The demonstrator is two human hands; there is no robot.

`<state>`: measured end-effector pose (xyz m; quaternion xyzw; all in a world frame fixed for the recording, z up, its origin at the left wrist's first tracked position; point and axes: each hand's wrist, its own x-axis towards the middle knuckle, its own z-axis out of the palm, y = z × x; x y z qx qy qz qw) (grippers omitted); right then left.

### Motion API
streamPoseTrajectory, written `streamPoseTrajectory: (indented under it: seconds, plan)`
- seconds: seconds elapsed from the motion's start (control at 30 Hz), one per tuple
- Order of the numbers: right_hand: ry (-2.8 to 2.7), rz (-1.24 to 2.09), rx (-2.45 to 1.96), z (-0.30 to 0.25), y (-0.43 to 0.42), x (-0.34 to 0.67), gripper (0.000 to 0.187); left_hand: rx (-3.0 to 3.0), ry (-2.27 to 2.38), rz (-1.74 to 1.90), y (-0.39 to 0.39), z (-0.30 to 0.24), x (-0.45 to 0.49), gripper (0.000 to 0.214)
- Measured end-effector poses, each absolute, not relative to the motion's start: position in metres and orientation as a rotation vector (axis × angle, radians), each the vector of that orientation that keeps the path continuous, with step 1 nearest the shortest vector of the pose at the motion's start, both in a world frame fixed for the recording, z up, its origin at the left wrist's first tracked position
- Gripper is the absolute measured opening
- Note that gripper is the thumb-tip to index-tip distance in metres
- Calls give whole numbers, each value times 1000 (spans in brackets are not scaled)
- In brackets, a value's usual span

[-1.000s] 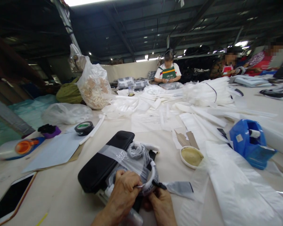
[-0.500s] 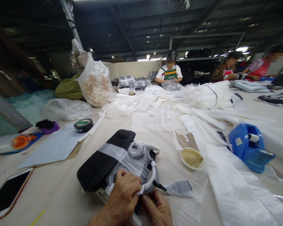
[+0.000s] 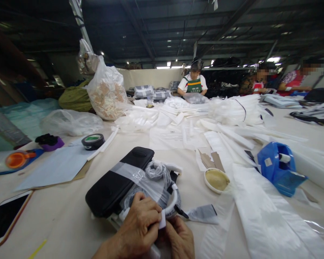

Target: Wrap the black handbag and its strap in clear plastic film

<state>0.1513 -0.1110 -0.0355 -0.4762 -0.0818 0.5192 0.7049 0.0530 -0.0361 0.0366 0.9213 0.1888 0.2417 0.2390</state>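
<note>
A black padded case (image 3: 115,185) lies tilted on the table in front of me, with a clear plastic band around it. Beside its right side are coiled cords in clear plastic (image 3: 158,172) and a curved white tube (image 3: 173,201). My left hand (image 3: 140,225) rests against this bundle, fingers closed on a small white tag (image 3: 162,220). Just right of the tag is my right hand (image 3: 180,237), its thumb and fingers pinched together; what lies between them is hidden. A strip of clear plastic with a dark end (image 3: 203,214) sticks out to the right.
A blue tape dispenser (image 3: 279,167) and a round lid with yellowish contents (image 3: 217,180) stand right. White plastic sleeves (image 3: 269,208) spread over the right side. Left are a phone (image 3: 8,219), black tape roll (image 3: 93,141) and papers (image 3: 59,165). Several co-workers sit across the table.
The white tag now shows larger and more upright between my hands. Both hands stay at the bundle's near edge. The whole view has shifted slightly.
</note>
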Motion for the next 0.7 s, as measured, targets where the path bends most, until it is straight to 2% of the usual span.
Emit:
streamPoseTrajectory:
  seconds: [0.33, 0.6, 0.7]
  plan:
    - [-210, 1110, -1070, -35, -113, 154, 44, 2459, 919, 359, -31, 40, 68, 23]
    - [-333, 1269, -972, -51, -116, 166, 34, 2509, 897, 356, -29, 41, 68, 23]
    - [-396, 1237, -941, -53, -120, 168, 32, 2648, 765, 465, -31, 35, 64, 19]
